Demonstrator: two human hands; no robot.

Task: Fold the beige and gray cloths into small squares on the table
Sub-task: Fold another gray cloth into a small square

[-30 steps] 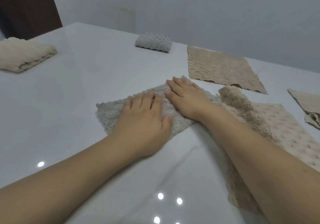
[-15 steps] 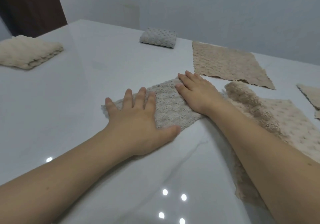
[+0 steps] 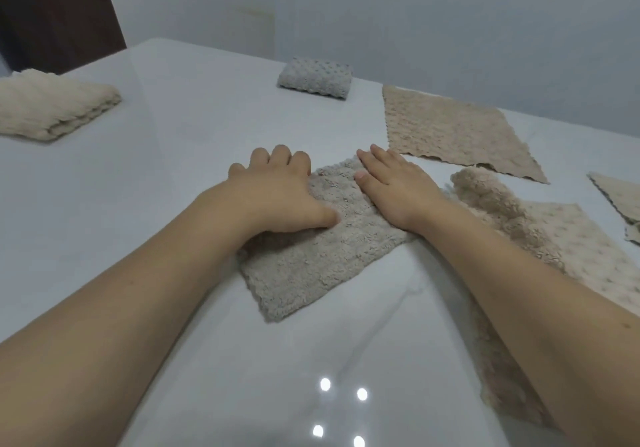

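A: Where is the gray cloth point(image 3: 311, 252)?

B: Flat on the white table point(image 3: 173, 176), folded into a strip that runs from under both hands toward the person; the left hand point(image 3: 273, 197) rests on its left far part, fingers curled over the cloth's far left edge, thumb laid along the fabric (whether the fingertips grip the edge I cannot tell).

A: And the right hand point(image 3: 398, 190)?

B: Flat on the far right corner, fingers straight and close together, palm down.

A: What lies beyond the fingers?

B: A flat beige cloth point(image 3: 453, 131) just past the right fingertips; a folded gray cloth point(image 3: 315, 78) farther off; a folded cream cloth point(image 3: 48, 107) well left of the left fingers; a rumpled beige cloth point(image 3: 540, 235) under the right forearm.
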